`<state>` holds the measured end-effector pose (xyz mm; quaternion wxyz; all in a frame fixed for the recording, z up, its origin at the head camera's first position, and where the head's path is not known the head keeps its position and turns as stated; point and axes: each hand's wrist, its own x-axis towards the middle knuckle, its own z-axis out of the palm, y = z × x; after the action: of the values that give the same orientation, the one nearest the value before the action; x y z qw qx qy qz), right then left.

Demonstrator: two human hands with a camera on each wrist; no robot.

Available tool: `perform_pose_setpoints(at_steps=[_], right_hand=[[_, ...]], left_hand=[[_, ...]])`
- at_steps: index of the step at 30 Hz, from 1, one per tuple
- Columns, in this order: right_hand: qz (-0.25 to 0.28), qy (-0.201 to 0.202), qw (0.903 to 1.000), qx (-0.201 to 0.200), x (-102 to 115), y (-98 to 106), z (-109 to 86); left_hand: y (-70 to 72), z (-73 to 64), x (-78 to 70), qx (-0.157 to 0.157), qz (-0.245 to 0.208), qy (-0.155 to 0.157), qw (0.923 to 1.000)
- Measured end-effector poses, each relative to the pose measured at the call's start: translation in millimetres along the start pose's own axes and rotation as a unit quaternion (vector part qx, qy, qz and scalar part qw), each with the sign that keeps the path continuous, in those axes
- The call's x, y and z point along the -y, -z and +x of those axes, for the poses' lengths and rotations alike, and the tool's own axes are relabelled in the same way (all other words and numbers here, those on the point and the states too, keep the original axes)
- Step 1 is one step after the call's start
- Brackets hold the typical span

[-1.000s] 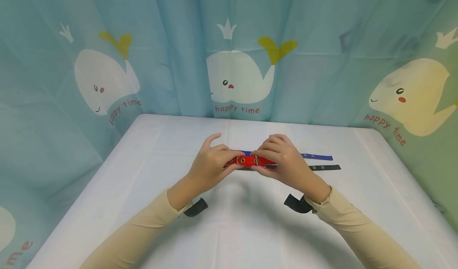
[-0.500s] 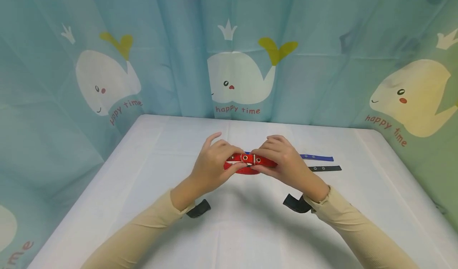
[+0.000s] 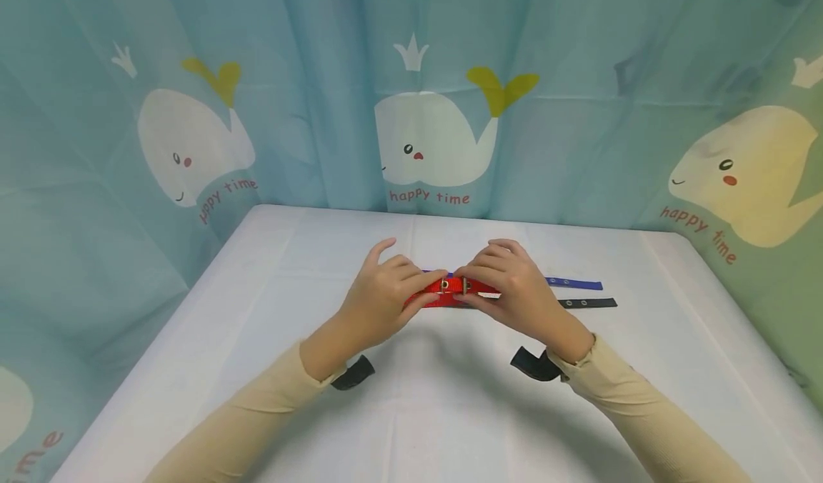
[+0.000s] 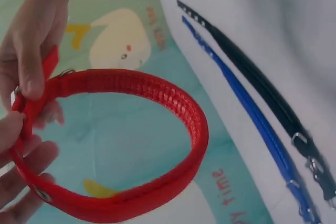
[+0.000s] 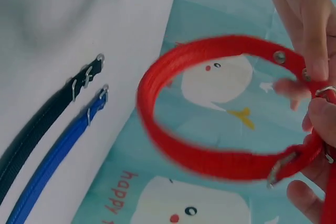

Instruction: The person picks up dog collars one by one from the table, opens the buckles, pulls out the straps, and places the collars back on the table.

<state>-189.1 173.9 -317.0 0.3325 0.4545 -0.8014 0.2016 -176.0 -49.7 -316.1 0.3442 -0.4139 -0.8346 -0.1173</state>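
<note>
A red pet collar [image 3: 444,301] with metal eyelets is held up in a closed loop over the table. My left hand [image 3: 379,294] pinches it between thumb and fingers, left of the metal buckle [image 3: 466,285]. On the buckle's right side, my right hand [image 3: 514,283] pinches the strap in the same way. From the left wrist view, the collar [image 4: 105,208] hangs as a wide ring, a strap end sticking up by the right hand's thumb. Whether the buckle's prong sits in an eyelet is too small to tell.
Behind the hands, a blue collar [image 3: 575,283] and a black collar [image 3: 588,303] lie stretched out side by side on the white table [image 3: 450,411]. Their metal buckles show in both wrist views. A light-blue curtain [image 3: 334,111] with whale prints hangs beyond the table's far edge.
The red collar has tilted down and back up between my hands, its lower loop showing more half a second ago. The buckle sits slightly further right. Both hands keep their grip.
</note>
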Motion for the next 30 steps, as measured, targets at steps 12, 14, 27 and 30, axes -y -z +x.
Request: perform_pose_setpoints(at_steps=[12,14,27,30], right_hand=[[0.023,0.001,0.9997,-0.003,-2.2,3.4,-1.6],[0.023,0.007,0.9997,0.000,-1.7,2.7,-0.8],[0.010,0.002,0.9999,-0.012,-3.5,6.4,-6.7],[0.007,0.013,0.9998,-0.009,-2.8,4.3,-4.1]], left_hand=[[-1.8,0.5,2.5,0.030,-0.041,0.022,0.9985],[-2.0,1.7,1.5,0.036,-0.046,0.018,0.9981],[1.6,-3.0,3.6,0.022,-0.084,0.055,0.9947],[-0.3,0.4,2.8,0.020,-0.073,0.031,0.9966]])
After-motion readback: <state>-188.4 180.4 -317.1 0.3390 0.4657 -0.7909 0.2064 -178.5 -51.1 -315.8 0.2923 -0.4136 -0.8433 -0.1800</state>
